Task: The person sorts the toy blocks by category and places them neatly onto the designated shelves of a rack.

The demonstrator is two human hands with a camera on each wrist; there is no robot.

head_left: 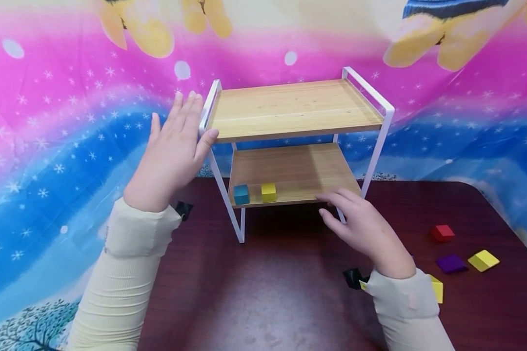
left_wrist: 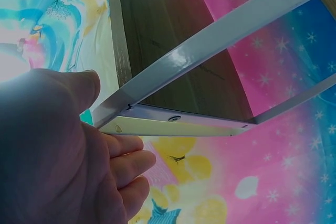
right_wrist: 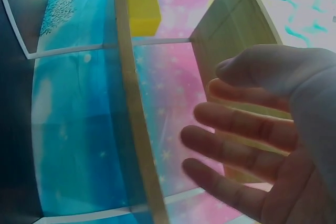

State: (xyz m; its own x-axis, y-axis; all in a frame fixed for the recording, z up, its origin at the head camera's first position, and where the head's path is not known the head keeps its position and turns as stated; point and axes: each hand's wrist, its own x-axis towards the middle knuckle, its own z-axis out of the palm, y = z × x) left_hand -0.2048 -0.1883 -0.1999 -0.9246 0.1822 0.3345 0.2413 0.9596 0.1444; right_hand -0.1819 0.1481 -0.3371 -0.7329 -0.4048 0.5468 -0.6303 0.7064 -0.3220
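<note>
A two-tier shelf (head_left: 290, 108) with wooden boards and a white metal frame stands on the table. My left hand (head_left: 171, 141) lies against the top left of the frame, fingers extended and thumb at the board's front corner. In the left wrist view the left hand (left_wrist: 79, 145) is beside the white frame. My right hand (head_left: 364, 229) hovers by the front right of the lower board, its fingers spread and holding nothing in the right wrist view. A teal cube (head_left: 241, 194) and a yellow cube (head_left: 269, 192) sit side by side, apart, at the lower board's front left.
On the dark table (head_left: 246, 302), to the right, lie a red block (head_left: 442, 233), a purple block (head_left: 451, 263) and a yellow block (head_left: 484, 260). Another yellow block (head_left: 437, 288) is partly hidden by the right sleeve. A patterned cloth (head_left: 70, 97) hangs behind the shelf.
</note>
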